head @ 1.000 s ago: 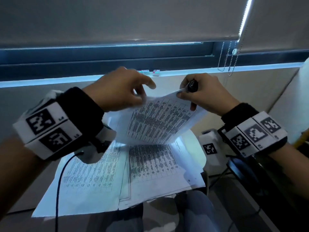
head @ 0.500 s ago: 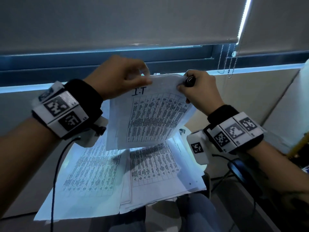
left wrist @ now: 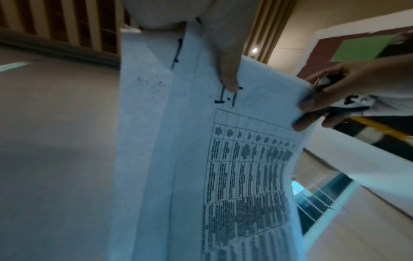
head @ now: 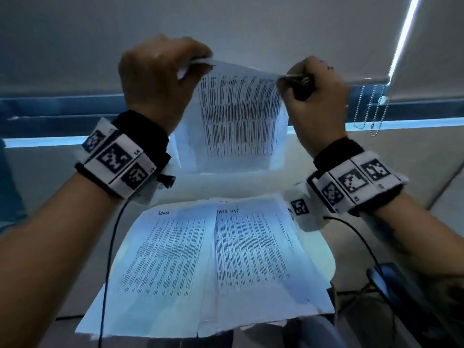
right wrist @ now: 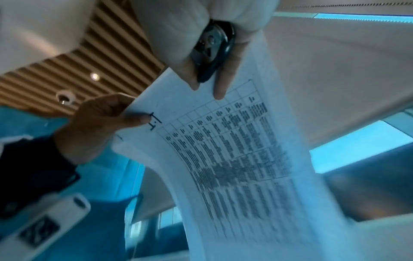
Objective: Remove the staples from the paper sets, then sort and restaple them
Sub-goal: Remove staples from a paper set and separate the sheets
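Note:
I hold a printed paper set [head: 238, 116] up high by its top edge; it hangs down with its table print facing away from the head view. My left hand [head: 160, 79] pinches the top left corner, thumb over the handwritten "I.T" heading [left wrist: 228, 95]. My right hand [head: 313, 96] pinches the top right corner and also grips a black and metal staple remover [right wrist: 212, 51], seen dark in the fist [head: 302, 89]. Below, two more paper sets lie side by side on the small white table [head: 324, 254]: one at the left [head: 163, 267], one at the right [head: 253, 254].
A closed roller blind [head: 226, 26] and a window sill [head: 401, 126] stand just behind the raised sheets, with a bead chain [head: 374, 114] at the right. Cables run from both wrist bands. A dark object [head: 391, 282] lies low at the right beside the table.
Both hands have lifted the paper set from just above the table to well up in front of the blind, and the sheets now hang nearly vertical. The grips on both corners stay.

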A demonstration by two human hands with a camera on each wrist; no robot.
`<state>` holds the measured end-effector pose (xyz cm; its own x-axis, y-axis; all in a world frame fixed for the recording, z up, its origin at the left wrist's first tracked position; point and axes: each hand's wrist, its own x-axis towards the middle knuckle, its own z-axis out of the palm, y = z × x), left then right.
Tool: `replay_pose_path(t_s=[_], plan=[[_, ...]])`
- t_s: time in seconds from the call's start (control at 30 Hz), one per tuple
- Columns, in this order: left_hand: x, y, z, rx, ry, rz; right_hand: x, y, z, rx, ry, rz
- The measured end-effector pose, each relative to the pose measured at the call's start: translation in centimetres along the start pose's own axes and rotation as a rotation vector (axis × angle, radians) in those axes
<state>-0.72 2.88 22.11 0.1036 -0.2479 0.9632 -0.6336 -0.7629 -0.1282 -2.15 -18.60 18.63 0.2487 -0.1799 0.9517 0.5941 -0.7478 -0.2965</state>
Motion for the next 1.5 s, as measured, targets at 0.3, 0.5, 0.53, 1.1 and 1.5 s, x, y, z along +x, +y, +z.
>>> replay_pose_path(t_s=[0.3, 0.5, 0.53, 1.1, 1.5], plan=[[-15.2, 5.5, -2.8, -0.249, -0.604, 0.292, -17.6, 3.5, -8.3, -0.049, -0.772, -0.086], [-20.4, 7.1, -2.7, -0.070, -1.008, 0.227, -21.1, 4.0, -9.0, -0.135, -1.096, 0.031], [-19.9, 7.4, -2.6, -0.062, -1.125, 0.212, -20.6, 3.9, -8.8, -0.140, -1.124, 0.107], [-21.3, 7.2, 2.9, -0.831, -0.978, -0.893, -16.4, 3.4, -3.8, 0.070, -0.348, 0.516], [-23.2, 8.5, 2.4, -1.188, -0.929, -1.269, -23.8, -1.9, -4.0, 0.318, -0.751, 1.083]])
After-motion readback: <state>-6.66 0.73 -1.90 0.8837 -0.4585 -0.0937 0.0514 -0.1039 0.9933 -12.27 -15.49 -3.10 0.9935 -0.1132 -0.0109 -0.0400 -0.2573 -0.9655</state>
